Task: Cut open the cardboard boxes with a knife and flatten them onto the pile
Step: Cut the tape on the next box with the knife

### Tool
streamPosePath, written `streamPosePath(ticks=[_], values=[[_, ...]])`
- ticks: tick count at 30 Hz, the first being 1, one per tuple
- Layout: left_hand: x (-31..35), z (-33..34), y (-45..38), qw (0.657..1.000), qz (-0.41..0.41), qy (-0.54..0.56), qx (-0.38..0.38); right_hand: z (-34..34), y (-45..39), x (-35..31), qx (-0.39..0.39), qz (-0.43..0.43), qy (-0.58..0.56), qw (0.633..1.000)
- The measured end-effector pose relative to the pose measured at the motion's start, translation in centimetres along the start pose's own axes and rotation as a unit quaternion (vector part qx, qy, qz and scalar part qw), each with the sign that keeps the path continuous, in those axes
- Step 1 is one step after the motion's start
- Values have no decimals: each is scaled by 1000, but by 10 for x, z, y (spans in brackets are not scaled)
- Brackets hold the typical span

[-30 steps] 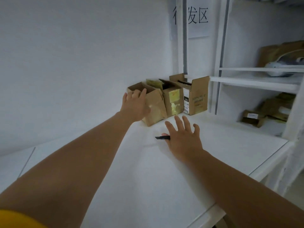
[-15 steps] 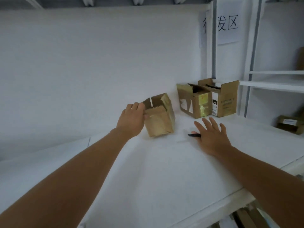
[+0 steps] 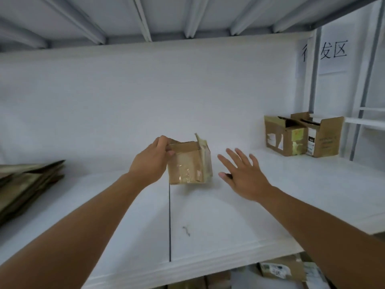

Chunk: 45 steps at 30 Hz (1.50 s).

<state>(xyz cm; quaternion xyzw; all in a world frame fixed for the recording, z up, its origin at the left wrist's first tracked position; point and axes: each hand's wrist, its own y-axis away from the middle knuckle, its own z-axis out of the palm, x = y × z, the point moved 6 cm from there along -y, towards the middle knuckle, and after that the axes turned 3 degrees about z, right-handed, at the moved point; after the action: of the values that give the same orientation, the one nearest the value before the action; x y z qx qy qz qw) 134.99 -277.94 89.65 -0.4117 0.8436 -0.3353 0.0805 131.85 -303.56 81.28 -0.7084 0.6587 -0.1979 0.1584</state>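
Gripping the box point(image 3: 188, 163) by its top rim, my left hand point(image 3: 150, 163) holds it; right hand point(image 3: 243, 174), fingers spread and empty, lies at 3 o'clock; pile point(image 3: 25, 184) at 9.

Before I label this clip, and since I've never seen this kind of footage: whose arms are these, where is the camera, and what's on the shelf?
There is no machine here: a person wears a camera on the head, looking forward and down at their own bare arms. The left hand grips a small taped box by its top edge. The right hand is spread open, with a dark tool, probably the knife, partly hidden beneath it. Two opened boxes stand at the back right of the white shelf, and a pile of flattened cardboard lies at the left.
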Motion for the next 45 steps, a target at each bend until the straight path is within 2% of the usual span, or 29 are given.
streamPosePath(ticks=[3,6,10,12,15,16,19,22,26,31,35,38,40,43,45], values=[[-17,-16,31,997,-16,74,22,8,-6,-40,-24,-43,-32,998],[-50,-28,69,978,-51,185,80,13,-13,-76,-48,-54,-119,990],[-110,-19,111,905,-176,372,109,29,-26,-103,-86,-23,-272,958],[-128,-11,123,867,-208,439,113,37,-33,-114,-103,-22,-331,938],[-144,1,126,828,-242,490,122,41,-47,-124,-74,-20,-387,919],[-148,7,123,828,-256,484,119,42,-51,-126,-60,-20,-394,917],[-158,22,111,875,-297,366,107,47,-61,-126,-25,-19,-401,916],[-161,33,103,903,-312,279,95,54,-66,-118,10,3,-420,907],[-156,46,98,925,-246,284,51,57,-68,-114,43,25,-407,912],[-143,41,98,949,-166,264,43,53,-66,-118,66,32,-379,923],[-136,35,102,957,-157,242,42,48,-61,-123,81,16,-342,936],[-142,38,106,947,-169,274,-10,43,-57,-123,92,-16,-303,948],[-141,39,106,961,-146,231,-48,42,-57,-123,90,-31,-290,952],[-138,34,105,984,-98,144,-46,43,-57,-120,76,-30,-282,956],[-138,35,105,986,-87,134,-57,46,-59,-118,67,-17,-293,954]])
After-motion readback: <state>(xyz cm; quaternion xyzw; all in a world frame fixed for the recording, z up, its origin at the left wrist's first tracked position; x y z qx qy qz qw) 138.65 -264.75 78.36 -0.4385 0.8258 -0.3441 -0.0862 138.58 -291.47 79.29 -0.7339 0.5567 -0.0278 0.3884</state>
